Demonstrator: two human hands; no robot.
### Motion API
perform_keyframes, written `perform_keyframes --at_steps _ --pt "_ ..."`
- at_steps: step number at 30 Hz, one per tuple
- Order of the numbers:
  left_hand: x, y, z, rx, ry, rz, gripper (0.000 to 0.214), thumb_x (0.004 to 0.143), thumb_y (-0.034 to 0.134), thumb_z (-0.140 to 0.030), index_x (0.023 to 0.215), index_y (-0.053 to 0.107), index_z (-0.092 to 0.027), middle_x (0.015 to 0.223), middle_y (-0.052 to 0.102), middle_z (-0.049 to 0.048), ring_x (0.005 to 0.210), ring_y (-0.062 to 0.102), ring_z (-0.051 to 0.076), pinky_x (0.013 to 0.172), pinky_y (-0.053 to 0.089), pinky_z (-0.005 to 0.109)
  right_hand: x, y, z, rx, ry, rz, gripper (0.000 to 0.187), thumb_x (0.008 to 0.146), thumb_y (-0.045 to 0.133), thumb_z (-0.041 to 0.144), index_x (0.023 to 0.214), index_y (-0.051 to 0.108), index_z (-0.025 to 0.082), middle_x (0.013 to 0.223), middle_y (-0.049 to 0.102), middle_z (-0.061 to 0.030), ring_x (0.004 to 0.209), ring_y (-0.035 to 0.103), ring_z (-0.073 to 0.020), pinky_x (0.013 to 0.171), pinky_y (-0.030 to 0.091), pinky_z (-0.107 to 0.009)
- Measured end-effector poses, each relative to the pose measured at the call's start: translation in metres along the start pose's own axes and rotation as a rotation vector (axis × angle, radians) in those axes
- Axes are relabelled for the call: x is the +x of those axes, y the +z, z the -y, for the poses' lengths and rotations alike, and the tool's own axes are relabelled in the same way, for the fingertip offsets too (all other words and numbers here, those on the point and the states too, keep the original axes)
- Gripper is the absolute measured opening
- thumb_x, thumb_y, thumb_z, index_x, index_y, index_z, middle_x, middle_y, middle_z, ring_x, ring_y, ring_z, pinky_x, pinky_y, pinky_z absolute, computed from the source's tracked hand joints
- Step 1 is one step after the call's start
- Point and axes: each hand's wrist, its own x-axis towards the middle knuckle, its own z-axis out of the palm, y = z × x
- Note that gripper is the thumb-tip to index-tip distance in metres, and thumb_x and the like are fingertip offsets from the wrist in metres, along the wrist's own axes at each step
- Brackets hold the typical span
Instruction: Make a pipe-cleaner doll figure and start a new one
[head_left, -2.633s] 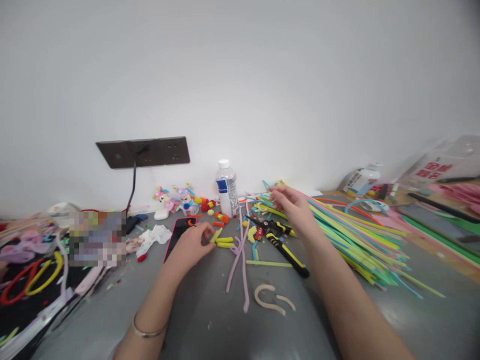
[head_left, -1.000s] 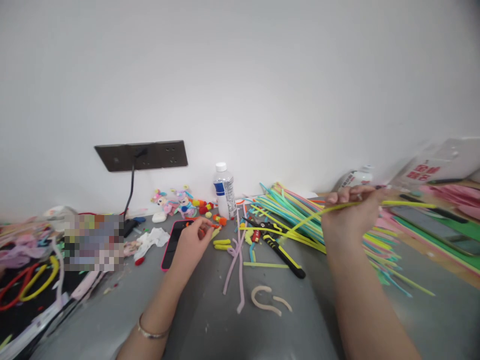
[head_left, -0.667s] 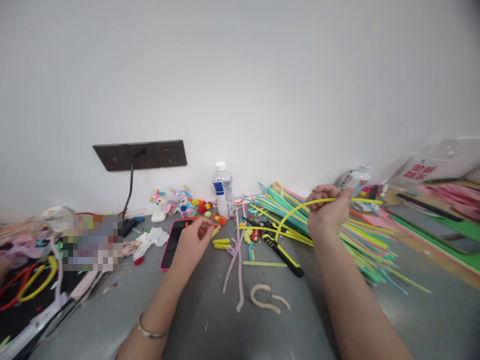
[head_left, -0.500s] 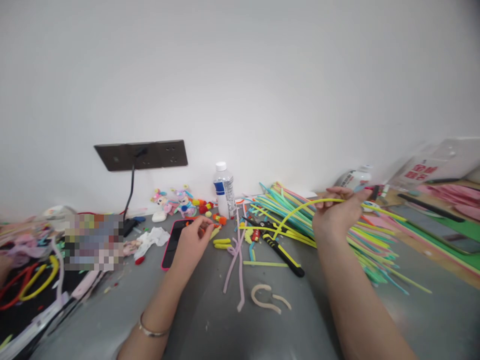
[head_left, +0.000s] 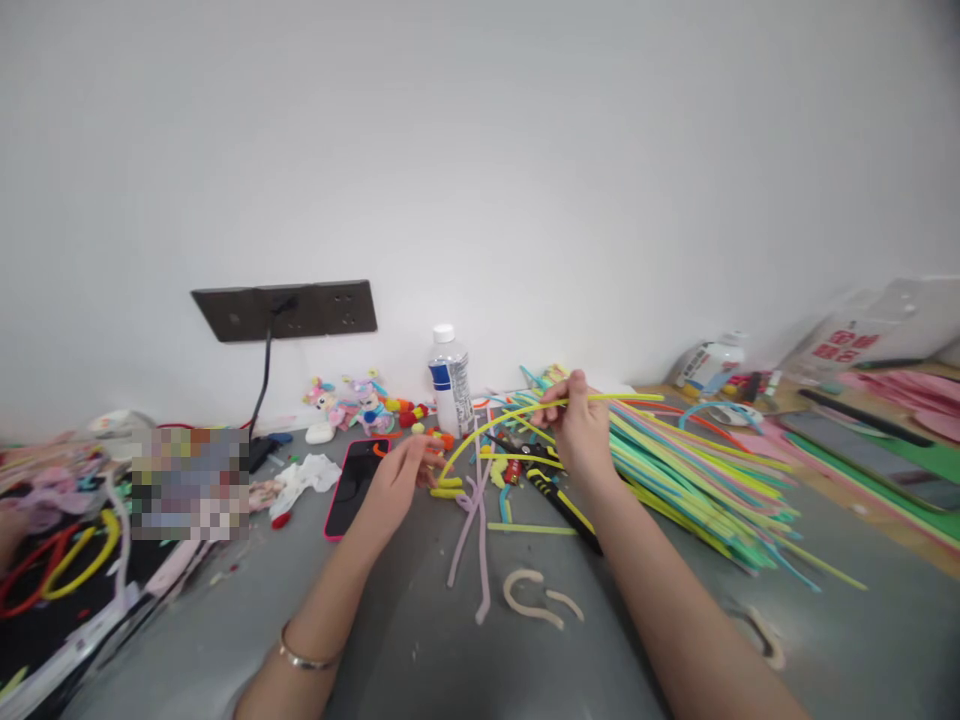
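Observation:
My right hand [head_left: 583, 430] is closed around a long yellow pipe cleaner [head_left: 495, 418], whose free tip sticks out to the right. The stem arches down leftward to the fingertips of my left hand [head_left: 401, 470], which are pinched at its lower end. A bit of orange shows by the left fingers; what else they hold is hidden. Short folded yellow pieces [head_left: 447, 492] lie just under those fingertips. Beside my right wrist rest black-and-yellow pliers [head_left: 559, 495], partly covered by the forearm. The large bundle of coloured pipe cleaners [head_left: 675, 480] spreads out behind and right of that hand.
A clear bottle [head_left: 450, 385] with a white cap stands by the wall. Left of it lie a phone [head_left: 352, 490] in a pink case and small figurines [head_left: 349, 403]. Lilac stems [head_left: 480, 560] and curved beige pieces [head_left: 532, 600] are in front. Another phone [head_left: 870, 455] lies far right.
My right hand has moved left and inward, drawing the yellow pipe cleaner across from the bundle. Its left end has come to my left fingertips. The left hand has barely shifted.

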Motion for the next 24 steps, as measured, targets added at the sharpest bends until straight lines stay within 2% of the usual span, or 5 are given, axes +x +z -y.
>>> perform_keyframes --at_steps 8,10,15,17,24 --pt "0.000 -0.002 0.004 0.065 -0.011 0.120 0.026 0.076 0.070 -0.039 0.085 0.067 -0.016 0.075 0.070 0.0040 0.068 0.063 0.017 0.064 0.045 0.026 -0.001 0.001 -0.006 -0.068 0.025 -0.024 0.060 0.080 0.051 0.077 0.063 0.057 0.020 0.044 0.043 0.0059 0.040 0.053 -0.0111 0.042 0.041 -0.024" --pt "0.000 -0.002 0.006 0.096 0.003 0.097 0.023 0.078 0.068 -0.038 0.083 0.068 -0.015 0.075 0.069 0.0041 0.069 0.062 0.017 0.066 0.044 0.027 -0.004 0.004 -0.005 -0.085 0.095 0.126 0.060 0.077 0.053 0.079 0.067 0.059 0.020 0.044 0.043 0.0064 0.039 0.049 -0.0105 0.041 0.039 -0.024" --pt "0.001 -0.004 0.004 0.338 0.099 0.064 0.020 0.083 0.064 -0.037 0.081 0.069 -0.017 0.073 0.067 0.0014 0.064 0.056 0.015 0.060 0.039 0.025 -0.024 0.022 -0.006 -0.251 0.290 0.793 0.042 0.071 0.076 0.058 0.076 0.063 0.018 0.056 0.059 0.0036 0.050 0.055 -0.0103 0.051 0.042 -0.023" --pt "0.001 -0.005 0.004 0.473 0.148 0.072 0.019 0.085 0.061 -0.034 0.082 0.070 -0.018 0.075 0.068 0.0015 0.064 0.056 0.015 0.062 0.039 0.026 -0.029 0.025 -0.009 -0.261 0.346 0.918 0.038 0.071 0.078 0.052 0.079 0.062 0.018 0.064 0.065 0.0014 0.056 0.059 -0.0116 0.054 0.044 -0.023" --pt "0.001 -0.008 0.019 0.771 0.136 0.120 0.011 0.081 0.062 -0.019 0.080 0.073 -0.018 0.080 0.062 0.0044 0.071 0.060 0.018 0.072 0.045 0.031 -0.017 0.015 -0.014 -0.255 0.345 0.657 0.038 0.071 0.077 0.051 0.077 0.059 0.018 0.065 0.065 0.0018 0.058 0.059 -0.0111 0.056 0.043 -0.023"
